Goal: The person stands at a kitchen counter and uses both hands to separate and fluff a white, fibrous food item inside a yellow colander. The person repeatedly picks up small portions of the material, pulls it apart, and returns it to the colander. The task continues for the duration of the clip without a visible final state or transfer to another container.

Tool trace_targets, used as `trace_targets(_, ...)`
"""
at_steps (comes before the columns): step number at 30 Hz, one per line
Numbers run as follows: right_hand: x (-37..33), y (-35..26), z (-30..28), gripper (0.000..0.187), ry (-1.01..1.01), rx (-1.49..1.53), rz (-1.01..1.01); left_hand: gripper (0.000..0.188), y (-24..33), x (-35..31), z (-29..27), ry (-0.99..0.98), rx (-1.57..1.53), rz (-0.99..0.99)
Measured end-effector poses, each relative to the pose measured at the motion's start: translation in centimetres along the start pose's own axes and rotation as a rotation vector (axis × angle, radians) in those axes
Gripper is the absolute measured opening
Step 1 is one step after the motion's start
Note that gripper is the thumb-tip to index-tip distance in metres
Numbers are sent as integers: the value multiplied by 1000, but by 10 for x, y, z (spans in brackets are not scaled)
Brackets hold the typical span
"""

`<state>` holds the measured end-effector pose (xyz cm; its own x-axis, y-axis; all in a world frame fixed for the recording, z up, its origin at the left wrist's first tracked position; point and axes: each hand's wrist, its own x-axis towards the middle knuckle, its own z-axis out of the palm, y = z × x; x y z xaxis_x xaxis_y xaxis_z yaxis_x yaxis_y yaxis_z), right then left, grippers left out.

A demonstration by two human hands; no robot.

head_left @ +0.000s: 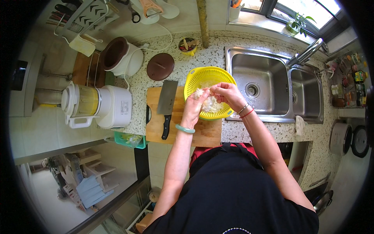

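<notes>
Over a yellow colander (191, 80) my two hands are close together. My left hand (191, 109), with a green bangle at its wrist, is closed around a pale, ruffled clump of food (198, 93). The fingers of my right hand (230, 95) are pinched together near the left fingertips; what they hold is too small to make out. More of the whitish, ruffled pieces (211, 105) lie in the colander below. The colander stands over the right part of a wooden cutting board (179, 130). Left of it a cleaver (167, 101) lies flat on the board, its black handle toward me.
A double steel sink (259, 74) with a faucet (306, 52) is to the right. Behind the board are a brown lid (160, 66) and a small yellow pot (187, 46). A white cooker (132, 60) and a blender (82, 101) stand left. A teal bin (130, 139) hangs at the counter's edge.
</notes>
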<state>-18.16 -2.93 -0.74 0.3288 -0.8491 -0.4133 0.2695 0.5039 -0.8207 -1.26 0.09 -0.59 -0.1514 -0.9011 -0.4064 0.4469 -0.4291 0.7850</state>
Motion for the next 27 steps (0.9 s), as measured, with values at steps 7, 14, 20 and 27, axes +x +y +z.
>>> trace_targets(7,0,-2,-6,18,-84,35,25,27,-4,6,-1,-46,52,8)
trace_targets(14,-10,-11,-5,23,-53,170,-18,31,-1,4,-6,-8,-82,-9)
trace_targets(20,-1,-2,-3,19,92,-334,-199,30,8,-3,-2,-57,-126,-67)
trace_targets(27,1,2,-3,20,107,-253,-193,28,3,1,-6,-25,-90,-19)
